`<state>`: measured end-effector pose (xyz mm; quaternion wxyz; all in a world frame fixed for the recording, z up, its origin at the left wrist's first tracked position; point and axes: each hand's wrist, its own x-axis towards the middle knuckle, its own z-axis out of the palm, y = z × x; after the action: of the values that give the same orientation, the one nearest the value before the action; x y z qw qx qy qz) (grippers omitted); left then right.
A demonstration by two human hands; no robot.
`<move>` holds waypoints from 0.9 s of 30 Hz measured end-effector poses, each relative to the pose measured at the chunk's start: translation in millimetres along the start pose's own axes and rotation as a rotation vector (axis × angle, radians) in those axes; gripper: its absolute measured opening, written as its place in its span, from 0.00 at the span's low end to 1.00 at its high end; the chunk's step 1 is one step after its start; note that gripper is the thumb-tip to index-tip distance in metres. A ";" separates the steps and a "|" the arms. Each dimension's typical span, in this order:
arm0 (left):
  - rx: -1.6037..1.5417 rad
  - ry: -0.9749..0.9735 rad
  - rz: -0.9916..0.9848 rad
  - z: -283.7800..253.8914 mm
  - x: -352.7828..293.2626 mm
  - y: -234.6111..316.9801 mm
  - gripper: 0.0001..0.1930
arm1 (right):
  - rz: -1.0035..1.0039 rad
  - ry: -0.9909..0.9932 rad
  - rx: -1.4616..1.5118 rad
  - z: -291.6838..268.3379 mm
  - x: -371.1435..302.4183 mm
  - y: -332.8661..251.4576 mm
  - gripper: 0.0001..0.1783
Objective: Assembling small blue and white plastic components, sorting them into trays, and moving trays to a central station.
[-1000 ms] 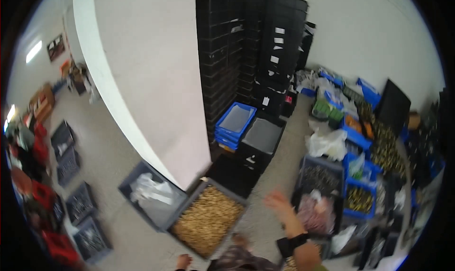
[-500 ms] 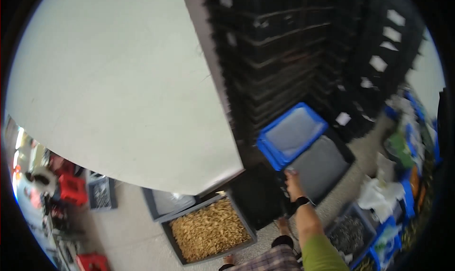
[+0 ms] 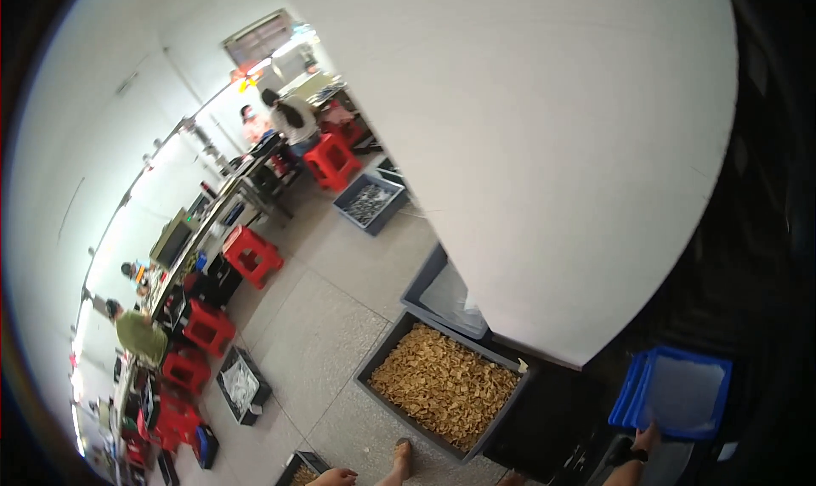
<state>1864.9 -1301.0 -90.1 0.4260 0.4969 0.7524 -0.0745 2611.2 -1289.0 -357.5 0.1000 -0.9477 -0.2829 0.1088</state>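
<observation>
At the foot of the white wall (image 3: 578, 163): we've got the grey bin (image 3: 410, 416) sitting just beside the corner, loaded with flat brown pieces (image 3: 446, 384); its raised sides probably keep that loose pile together.
Blue trays (image 3: 723, 394): off to our right, past the black crate (image 3: 544, 418), stacked one on another, likely to save room. A greyish sheet (image 3: 682, 388) covers the inside of the top one, maybe as a liner.
Right hand (image 3: 648, 438): ours is at the near rim of the top tray, which looks like the handy spot to get hold of it. Can't tell if our fingers are gripping or just touching, tbh.
Left hand (image 3: 337, 477): low in our view, partly cut off, near a small dark bin (image 3: 316, 460). We see nothing in it and can't tell how wide the fingers are.
Red stools (image 3: 240, 241): spaced along the co-workers' (image 3: 143, 337) row, we guess so everyone can sit close in.
</observation>
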 end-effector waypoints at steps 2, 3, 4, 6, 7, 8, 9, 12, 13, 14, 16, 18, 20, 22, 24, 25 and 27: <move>-0.039 -0.016 0.058 5.0 11.9 -5.9 0.16 | 0.072 0.022 0.247 28.3 31.4 61.7 0.35; -0.021 -0.038 0.098 7.6 20.1 6.9 0.16 | 0.069 0.067 0.226 26.4 49.3 107.0 0.35; -0.006 -0.027 0.092 7.6 9.6 4.0 0.17 | 0.102 0.065 0.857 10.6 54.0 107.5 0.28; -0.099 -0.062 0.053 5.8 3.4 -24.5 0.17 | 0.037 0.000 0.751 6.3 20.1 88.2 0.28; -0.063 -0.007 0.072 3.3 3.2 -39.7 0.17 | 0.006 -0.045 0.660 4.7 3.0 75.2 0.27; -0.028 0.046 0.091 0.2 4.3 -56.2 0.17 | -0.024 -0.083 0.565 1.4 -15.8 62.2 0.26; -0.055 0.072 0.114 -5.2 5.7 -70.1 0.17 | -0.050 -0.110 0.474 -2.0 -34.4 45.0 0.26; -0.209 0.096 0.161 -29.5 9.5 -105.3 0.17 | -0.123 -0.179 0.160 -23.9 -107.9 2.6 0.25; -0.208 0.118 0.145 -40.5 15.4 -114.3 0.17 | -0.143 -0.199 0.043 -32.9 -136.8 -10.3 0.25; -0.203 0.147 0.128 -56.9 18.8 -123.5 0.17 | -0.161 -0.218 -0.065 -41.4 -171.1 -29.6 0.24; -0.262 0.160 0.156 -96.2 18.1 -138.8 0.18 | -0.177 -0.243 -0.297 -60.8 -241.0 -56.5 0.25; -0.360 0.258 0.189 -135.2 23.3 -159.7 0.16 | -0.187 -0.268 -0.533 -81.8 -319.3 -89.0 0.25; -0.437 0.046 0.163 -162.6 50.0 -205.9 0.22 | -0.195 -0.271 -0.390 -74.5 -352.9 -205.9 0.25; -0.429 0.038 0.111 -218.1 36.0 -206.5 0.22 | -0.189 -0.346 -0.101 -79.0 -401.6 -316.0 0.25; -0.465 0.119 0.133 -229.6 40.2 -236.6 0.21 | -0.199 -0.463 0.161 -88.7 -459.2 -407.6 0.25; -0.487 0.123 0.156 -238.3 39.6 -245.3 0.22 | -0.198 -0.528 0.290 -92.0 -488.0 -449.5 0.25; -0.553 0.094 0.187 -271.9 33.4 -244.8 0.23 | -0.188 -0.667 0.540 -91.7 -535.7 -532.8 0.25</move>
<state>1507.4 -1253.6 -20.0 0.5148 0.4319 0.7141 0.1960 1923.9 -1162.8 -55.9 0.2567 -0.7706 -0.3463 0.4695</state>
